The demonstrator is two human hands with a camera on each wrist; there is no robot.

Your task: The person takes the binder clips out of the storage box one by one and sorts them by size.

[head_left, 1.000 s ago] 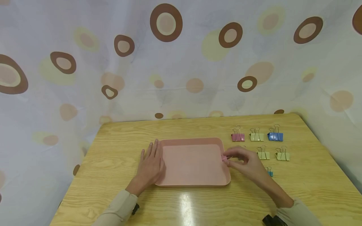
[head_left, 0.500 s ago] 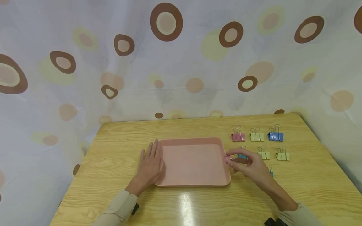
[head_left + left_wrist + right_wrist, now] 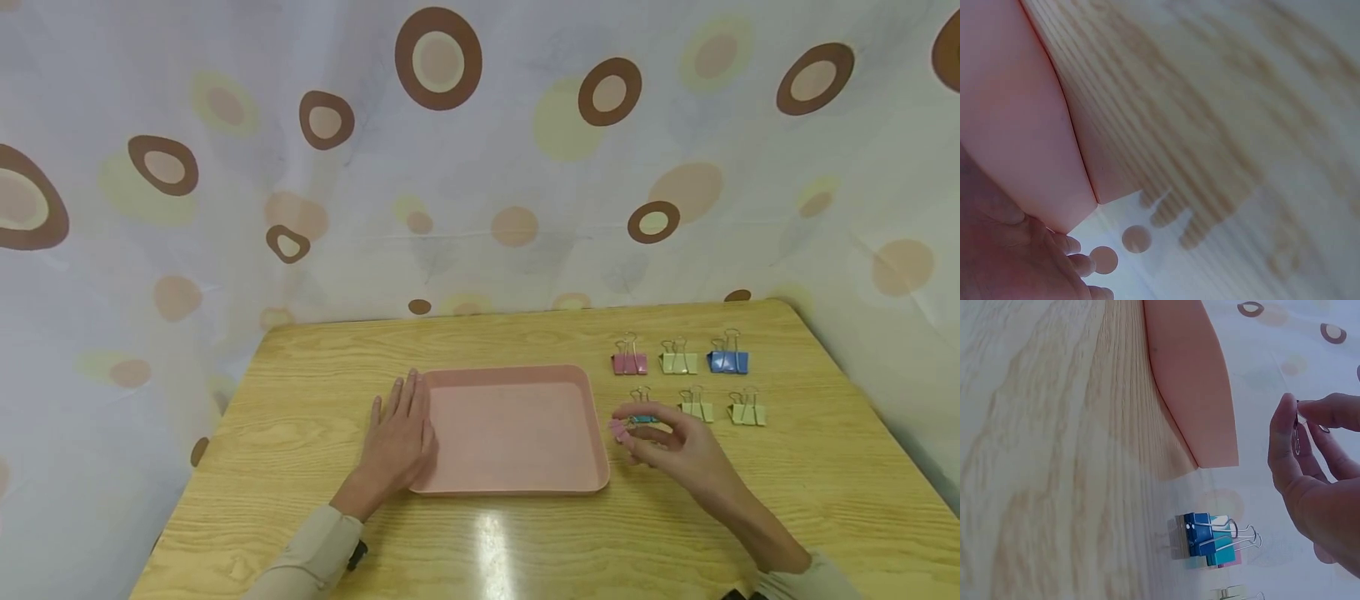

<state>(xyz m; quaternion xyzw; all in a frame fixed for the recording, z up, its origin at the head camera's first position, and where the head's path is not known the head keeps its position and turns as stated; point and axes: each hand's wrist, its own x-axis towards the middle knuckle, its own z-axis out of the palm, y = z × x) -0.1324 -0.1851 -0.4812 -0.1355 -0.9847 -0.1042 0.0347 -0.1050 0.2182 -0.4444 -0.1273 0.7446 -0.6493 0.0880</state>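
Note:
My left hand (image 3: pixel 396 437) lies with straight fingers along the left side of a pink tray (image 3: pixel 510 486). The left wrist view shows the palm (image 3: pixel 1004 250) against the tray's outer wall (image 3: pixel 1029 112). Just off the tray's right rim, my right hand (image 3: pixel 678 446) pinches a small pink binder clip (image 3: pixel 618 431) between thumb and fingertips. In the right wrist view, the clip's wire handle (image 3: pixel 1297 439) hangs below the fingertips, and its body is mostly hidden. A teal binder clip (image 3: pixel 645 417) shows partly behind the right hand.
To the right stand several binder clips in rows: pink (image 3: pixel 630 364), pale yellow (image 3: pixel 679 363) and blue (image 3: pixel 728 362) at the back, two pale yellow ones (image 3: pixel 697 412) in front. The right wrist view shows a small blue clip (image 3: pixel 1199 534) on the wooden table (image 3: pixel 337 350). A patterned curtain (image 3: pixel 480 150) hangs behind.
My right hand has moved right, drawing the small pink binder clip away from the tray's right rim and turning it. The left hand has stayed in place.

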